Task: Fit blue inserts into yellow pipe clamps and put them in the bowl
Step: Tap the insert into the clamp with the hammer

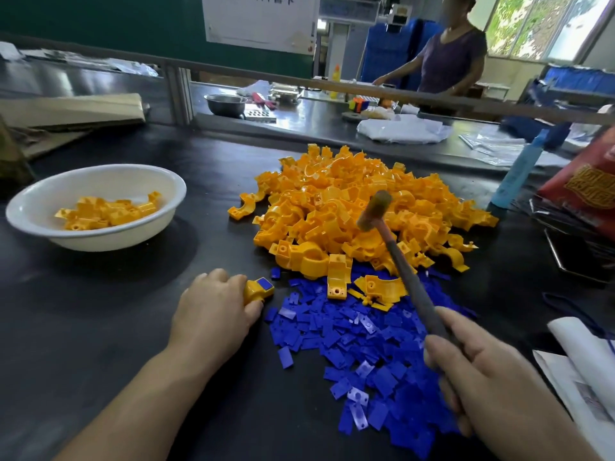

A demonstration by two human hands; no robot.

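Observation:
My left hand (213,311) holds a yellow pipe clamp (254,292) down on the black table, with a blue insert (264,283) sitting on the clamp's top face. My right hand (492,377) grips the handle of a small mallet (374,211), whose head is raised over the big heap of yellow clamps (359,207). A spread of loose blue inserts (376,344) lies in front of that heap, between my two hands. The white bowl (33,207) at the left holds several yellow clamps (106,211).
Folded cardboard (73,111) lies at the back left. A red bag (592,184), a light blue tube (519,168) and papers (585,371) crowd the right edge. Behind a rail, a second bench carries a metal bowl (224,103) and white cloth (402,129); a person (449,58) stands there.

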